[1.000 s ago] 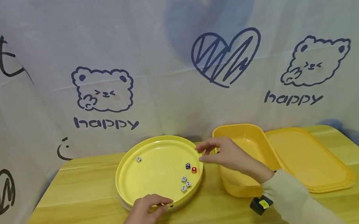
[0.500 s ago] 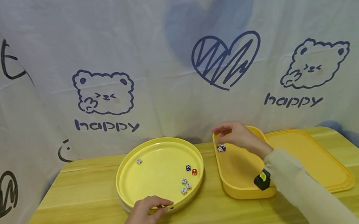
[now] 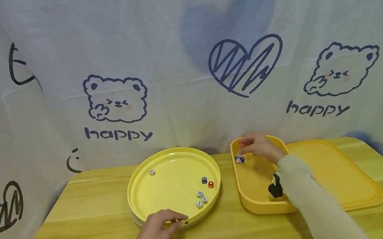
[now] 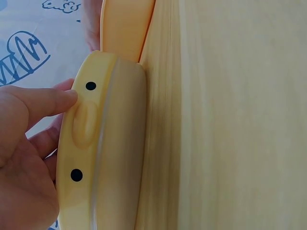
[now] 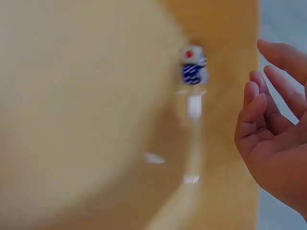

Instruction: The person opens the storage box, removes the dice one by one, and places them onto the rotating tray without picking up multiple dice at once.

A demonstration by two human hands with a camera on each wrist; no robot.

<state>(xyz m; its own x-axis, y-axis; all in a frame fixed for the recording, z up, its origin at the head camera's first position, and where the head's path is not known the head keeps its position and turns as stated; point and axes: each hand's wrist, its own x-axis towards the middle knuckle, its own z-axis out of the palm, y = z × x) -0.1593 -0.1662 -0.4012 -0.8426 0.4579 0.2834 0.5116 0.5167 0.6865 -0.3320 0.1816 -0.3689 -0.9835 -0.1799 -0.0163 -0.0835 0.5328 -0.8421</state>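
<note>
My left hand [image 3: 155, 231] pinches the front rim of a round yellow tray [image 3: 169, 191]. In the left wrist view the thumb presses the tray's outer wall [image 4: 84, 124] while the fingers reach behind the rim. A white die [image 3: 152, 172] lies at the tray's far left; a blue die [image 3: 204, 180], a red die [image 3: 211, 184] and several white dice [image 3: 200, 194] lie at its right. Over the far end of a deep orange box [image 3: 267, 208] is my right hand [image 3: 260, 148], fingers loosely bent, holding nothing. Below it, white and blue dice [image 5: 193, 72] cluster in the box's far left corner.
An orange lid [image 3: 341, 174] lies flat to the right of the box, partly behind the right sleeve [image 3: 315, 200]. The wood-patterned table [image 3: 62, 234] ends at a white cloth [image 3: 182, 108] with drawn bears and hearts.
My right hand has moved right, from the tray's right edge to over the box. Dice in the box corner show where the hand covered before. The left hand keeps its hold on the rim.
</note>
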